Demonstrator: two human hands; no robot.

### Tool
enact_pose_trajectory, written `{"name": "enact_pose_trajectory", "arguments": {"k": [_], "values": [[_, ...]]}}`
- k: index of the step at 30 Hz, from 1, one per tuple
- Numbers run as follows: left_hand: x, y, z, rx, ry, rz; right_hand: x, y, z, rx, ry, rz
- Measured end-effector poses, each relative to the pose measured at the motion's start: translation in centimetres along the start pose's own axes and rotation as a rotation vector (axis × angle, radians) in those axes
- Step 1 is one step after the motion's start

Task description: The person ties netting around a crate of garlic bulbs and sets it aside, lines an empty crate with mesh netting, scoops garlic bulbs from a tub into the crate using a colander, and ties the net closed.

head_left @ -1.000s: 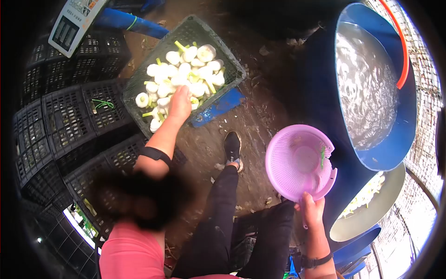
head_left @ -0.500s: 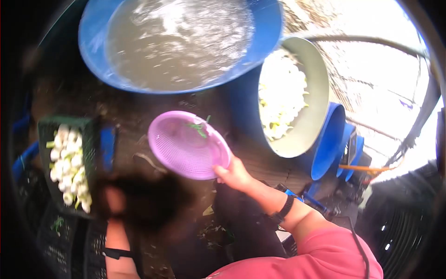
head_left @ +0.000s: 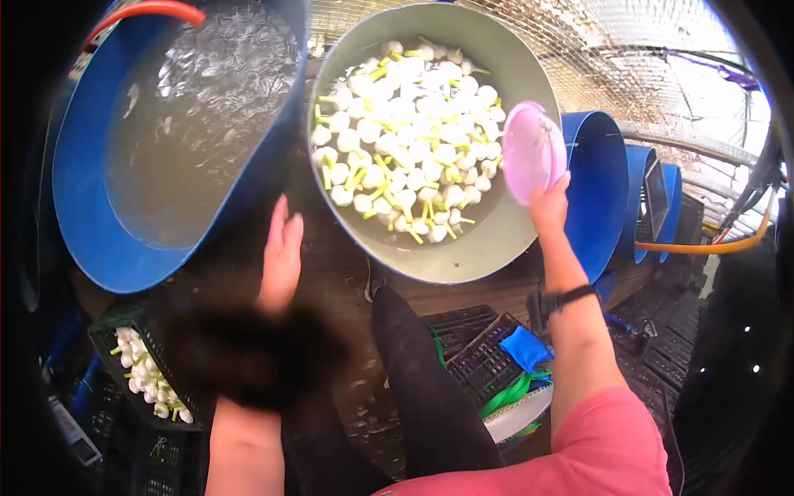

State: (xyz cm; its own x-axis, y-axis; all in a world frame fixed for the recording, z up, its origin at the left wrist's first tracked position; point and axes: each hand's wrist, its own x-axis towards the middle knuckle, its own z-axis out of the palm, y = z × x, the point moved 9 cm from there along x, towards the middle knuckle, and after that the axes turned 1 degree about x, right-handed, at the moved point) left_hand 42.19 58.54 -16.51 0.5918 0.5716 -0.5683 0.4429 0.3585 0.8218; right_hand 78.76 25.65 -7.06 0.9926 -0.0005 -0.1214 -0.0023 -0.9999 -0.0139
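My right hand [head_left: 549, 201] grips the rim of a pink plastic colander [head_left: 529, 153], tilted on its side at the right edge of a pale round tub [head_left: 475, 264]. Water and many white bulbs with short green stems [head_left: 405, 140] fill much of that tub. My left hand [head_left: 283, 255] is held out with fingers extended and nothing in it, between the pale tub and a large blue tub [head_left: 83, 215] of murky water. A dark blur hides part of my left forearm.
A red hose [head_left: 157, 8] reaches over the blue tub. At lower left stands a dark crate [head_left: 124, 322] with more white bulbs. Further blue tubs [head_left: 591, 190] line the right. Black crates [head_left: 471, 355] with a blue cloth [head_left: 524, 347] lie beside my legs.
My view has turned right. The colander, earlier low in front of me with green scraps in it, is now raised at the pale tub's right side. My left hand has moved up and forward.
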Motion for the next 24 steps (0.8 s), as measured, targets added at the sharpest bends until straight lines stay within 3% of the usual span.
{"name": "enact_pose_trajectory", "arguments": {"k": [4,6,8,13,19,21,22,24], "values": [[4.4,6.4,5.9,0.333,0.483,0.384,6.6,0.8,9.0,-0.088,-0.119,-0.084],[5.0,5.7,6.4,0.334,0.498,0.358,6.9,2.0,14.7,0.345,-0.395,0.197],[5.0,5.6,7.1,0.481,0.544,0.371,6.2,1.9,18.9,0.458,-0.528,0.185],[5.2,5.2,8.2,0.485,0.532,0.332,1.5,-2.2,25.3,0.876,-0.912,0.211],[4.9,5.4,7.9,0.515,0.558,0.315,-5.0,-10.1,30.8,1.225,-1.088,0.369],[5.1,5.3,7.6,0.505,0.559,0.317,-6.4,-11.7,32.0,1.370,-1.064,0.527],[5.1,5.2,7.6,0.542,0.558,0.309,-6.9,-13.2,32.3,1.489,-1.201,0.463],[5.1,5.1,7.5,0.599,0.556,0.315,-6.3,-13.7,31.1,1.450,-1.165,0.380]]}}
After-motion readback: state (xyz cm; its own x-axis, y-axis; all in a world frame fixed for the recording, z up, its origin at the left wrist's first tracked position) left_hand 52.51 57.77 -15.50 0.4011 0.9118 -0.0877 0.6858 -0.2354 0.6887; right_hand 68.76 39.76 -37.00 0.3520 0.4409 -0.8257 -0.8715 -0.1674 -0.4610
